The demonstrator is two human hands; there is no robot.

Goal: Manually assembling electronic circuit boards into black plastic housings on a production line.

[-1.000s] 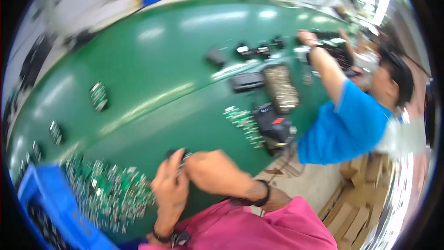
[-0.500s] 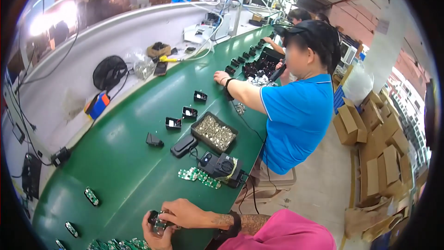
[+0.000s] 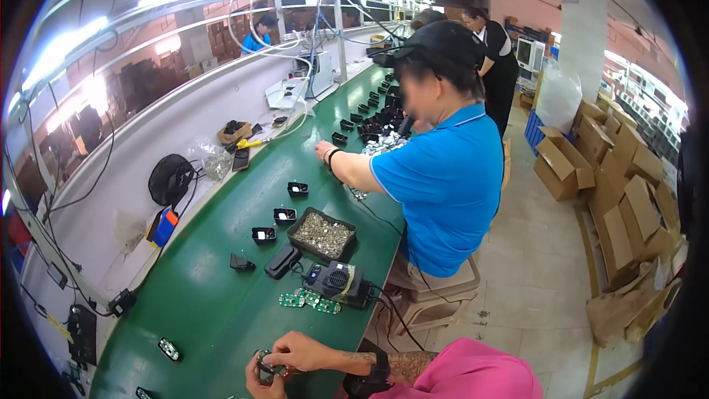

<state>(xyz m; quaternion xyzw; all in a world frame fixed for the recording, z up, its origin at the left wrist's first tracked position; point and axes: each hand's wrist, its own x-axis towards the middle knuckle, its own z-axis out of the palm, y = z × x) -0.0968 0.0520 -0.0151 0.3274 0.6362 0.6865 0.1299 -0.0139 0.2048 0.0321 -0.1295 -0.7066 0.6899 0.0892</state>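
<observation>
While left hand (image 3: 261,384) and right hand (image 3: 297,352) grip the circuit board (image 3: 262,364) | it looks light, stiff, fragile | take its edges

I see open cardboard boxes (image 3: 563,164) right, blue-shirted co-worker (image 3: 454,185) on a stool (image 3: 454,286), black fan (image 3: 170,179) left, probably a plastic bag (image 3: 216,164) beside it.

Small green circuit board (image 3: 264,361) with a dark edge. It was held between the left hand (image 3: 260,382) and the right hand (image 3: 297,352), partly covered by them; its exact tilt was unclear.
</observation>
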